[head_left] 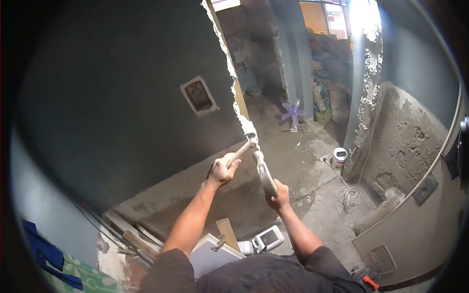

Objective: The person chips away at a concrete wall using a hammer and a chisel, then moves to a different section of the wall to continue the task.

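My left hand (223, 171) is closed around a pale bar-like tool (240, 154), whose upper end touches the rough broken edge of the wall (243, 120). To its right, my right hand (279, 196) grips the handle of a hammer-like tool (264, 174). That tool's upper end is close beside the bar's tip and the wall edge. White, crumbly plaster lines the edge. A rectangular recess (199, 96) with a pale border is cut into the dark wall left of the edge.
A purple fan (293, 114) stands on the floor beyond the wall. Coiled cable (350, 196) lies near a white tub (340, 156) on the right. Below my arms are a white jug (268, 238) and boards (227, 233). Stacked sacks (337, 100) fill the back.
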Demonstrator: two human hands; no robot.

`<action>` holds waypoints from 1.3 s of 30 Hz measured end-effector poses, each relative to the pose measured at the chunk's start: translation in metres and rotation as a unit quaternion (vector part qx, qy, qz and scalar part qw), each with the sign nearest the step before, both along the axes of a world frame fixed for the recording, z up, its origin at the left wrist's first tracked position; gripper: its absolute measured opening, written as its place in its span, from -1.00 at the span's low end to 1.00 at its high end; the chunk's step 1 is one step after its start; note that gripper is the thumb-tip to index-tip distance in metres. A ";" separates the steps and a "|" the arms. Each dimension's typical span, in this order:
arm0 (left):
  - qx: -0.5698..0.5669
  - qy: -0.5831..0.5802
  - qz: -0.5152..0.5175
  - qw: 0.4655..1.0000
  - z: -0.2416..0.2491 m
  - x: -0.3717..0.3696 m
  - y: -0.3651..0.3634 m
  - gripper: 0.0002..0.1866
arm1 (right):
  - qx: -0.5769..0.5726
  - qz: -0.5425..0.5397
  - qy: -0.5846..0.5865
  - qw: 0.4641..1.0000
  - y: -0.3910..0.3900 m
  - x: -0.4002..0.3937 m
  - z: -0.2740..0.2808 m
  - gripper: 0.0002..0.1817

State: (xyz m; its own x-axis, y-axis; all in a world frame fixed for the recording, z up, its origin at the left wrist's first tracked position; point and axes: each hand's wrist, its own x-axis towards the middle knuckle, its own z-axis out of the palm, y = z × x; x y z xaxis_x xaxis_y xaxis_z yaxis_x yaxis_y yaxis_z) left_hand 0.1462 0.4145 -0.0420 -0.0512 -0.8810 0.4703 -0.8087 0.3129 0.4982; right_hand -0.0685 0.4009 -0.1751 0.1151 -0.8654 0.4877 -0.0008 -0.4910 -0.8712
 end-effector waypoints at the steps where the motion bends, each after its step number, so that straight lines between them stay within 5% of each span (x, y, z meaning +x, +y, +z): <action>1: -0.013 -0.006 0.002 1.000 0.005 -0.001 -0.006 -0.68 | -0.059 -0.013 -0.028 0.998 0.010 -0.011 0.016 -0.69; 6: 0.016 0.005 0.010 1.000 0.004 0.002 -0.006 -0.68 | -0.206 -0.048 -0.104 0.972 0.029 -0.018 0.030 -0.75; 8: -0.018 -0.009 -0.006 1.000 0.002 0.005 -0.008 -0.67 | -0.285 0.005 -0.279 0.917 0.029 -0.007 0.058 -0.75; 10: -0.021 -0.006 -0.007 1.000 0.002 0.007 -0.009 -0.66 | -0.155 -0.054 -0.051 0.985 0.017 -0.011 0.028 -0.78; 12: -0.015 -0.005 -0.010 1.000 0.002 0.006 -0.009 -0.68 | -0.056 -0.039 0.078 0.995 -0.016 0.009 -0.005 -0.79; 13: -0.012 -0.003 -0.010 1.000 -0.003 0.005 -0.004 -0.68 | -0.084 -0.006 0.060 0.995 -0.022 0.000 -0.025 -0.78; 17: -0.023 -0.011 -0.019 0.999 -0.009 0.009 -0.004 -0.71 | -0.090 0.008 -0.060 0.994 0.033 -0.020 0.033 -0.83; 20: -0.046 -0.022 -0.019 0.999 -0.002 0.009 -0.012 -0.71 | -0.246 -0.070 -0.044 0.966 0.034 -0.026 0.043 -0.75; 22: -0.050 -0.024 -0.015 0.998 -0.004 0.010 -0.011 -0.70 | -0.307 0.014 -0.186 0.933 0.032 -0.024 0.058 -0.77; 24: -0.043 -0.015 -0.028 0.999 -0.005 0.012 -0.013 -0.70 | -0.281 -0.014 -0.146 0.949 0.023 -0.022 0.048 -0.79; 26: -0.048 -0.014 -0.027 0.998 -0.002 0.010 -0.014 -0.71 | -0.126 -0.009 0.017 0.992 -0.017 -0.006 -0.019 -0.82; 27: -0.055 -0.014 -0.027 0.998 -0.003 0.009 -0.012 -0.71 | 0.030 0.029 0.077 0.996 -0.021 -0.004 -0.011 -0.84; 30: -0.036 0.003 -0.031 0.999 0.001 0.009 -0.011 -0.71 | -0.113 -0.023 0.047 0.992 -0.011 -0.015 -0.023 -0.76; 31: -0.047 -0.019 -0.030 0.998 -0.003 0.012 -0.013 -0.71 | -0.088 0.022 0.005 0.996 0.022 -0.026 0.030 -0.74; 34: -0.058 -0.019 -0.022 0.998 -0.006 0.008 -0.013 -0.71 | -0.125 0.047 -0.057 0.989 0.024 -0.023 0.023 -0.73; 35: -0.060 -0.019 -0.020 0.998 -0.006 0.010 -0.012 -0.71 | -0.244 0.019 -0.050 0.968 0.015 -0.018 0.019 -0.71; 39: -0.079 -0.061 -0.025 0.995 -0.008 0.009 -0.011 -0.73 | -0.264 -0.021 -0.045 0.963 0.026 -0.025 0.037 -0.68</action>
